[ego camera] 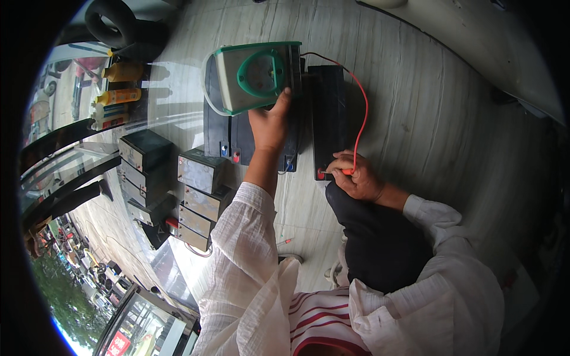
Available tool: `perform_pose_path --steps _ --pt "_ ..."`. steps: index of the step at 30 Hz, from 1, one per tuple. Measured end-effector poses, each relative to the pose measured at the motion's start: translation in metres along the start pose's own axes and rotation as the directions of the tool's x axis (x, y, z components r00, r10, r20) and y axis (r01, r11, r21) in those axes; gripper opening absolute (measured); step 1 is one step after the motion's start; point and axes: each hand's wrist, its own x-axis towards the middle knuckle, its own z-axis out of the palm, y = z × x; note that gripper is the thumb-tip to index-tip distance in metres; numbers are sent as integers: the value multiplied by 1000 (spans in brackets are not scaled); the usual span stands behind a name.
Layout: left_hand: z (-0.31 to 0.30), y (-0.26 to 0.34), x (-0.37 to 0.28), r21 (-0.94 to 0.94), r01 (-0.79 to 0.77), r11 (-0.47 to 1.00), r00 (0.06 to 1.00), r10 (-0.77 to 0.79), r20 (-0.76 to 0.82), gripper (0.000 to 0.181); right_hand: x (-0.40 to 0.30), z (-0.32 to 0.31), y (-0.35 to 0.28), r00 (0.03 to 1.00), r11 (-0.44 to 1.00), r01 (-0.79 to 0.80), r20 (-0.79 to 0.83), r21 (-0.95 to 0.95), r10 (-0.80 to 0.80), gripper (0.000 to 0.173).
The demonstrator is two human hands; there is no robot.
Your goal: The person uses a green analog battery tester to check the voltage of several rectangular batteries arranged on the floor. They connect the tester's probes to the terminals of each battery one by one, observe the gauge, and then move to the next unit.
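My left hand (271, 127) grips a grey-and-green battery tester (231, 84) from its near side, thumb by the round meter face. The tester is above several black batteries (262, 140) set side by side, with blue and red terminals; whether it rests on them I cannot tell. In my right hand (358, 180) is a red test probe (347, 171), its metal tip at the red terminal (320, 172) of a separate long black battery (328, 120). A red cable (366, 107) loops from the tester to this probe. A grey cable (291, 162) reaches a blue terminal.
Stacked batteries (196, 171) stand at the left, with more batteries (144, 151) beyond. Yellow bottles (122, 96) and a black inner tube (111, 22) line the glass front. A red-tipped item (287, 241) lies on the floor. A pale vehicle body panel (467, 40) is upper right.
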Motion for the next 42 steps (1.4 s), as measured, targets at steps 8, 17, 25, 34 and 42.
perform_pose_path --steps 8,17,25,34,42 --pt "-1 -1 -1 9 1 1000 1000 -1 10 56 0 0 1 1000 1000 5 -3 -2 -5 7" --pt "-3 -4 0 6 15 1000 1000 -15 16 59 0 1 1 1000 1000 13 5 -5 -13 7" --pt "-3 1 -1 15 16 1000 1000 -16 11 59 1 -1 0 1000 1000 -5 30 14 5 8" --pt "0 0 -3 29 15 999 999 -14 -32 49 2 -2 -1 999 1000 -12 34 1 12 8" --pt "-1 2 -2 -3 19 1000 1000 -19 18 59 1 -1 -1 1000 1000 0 28 0 0 7"
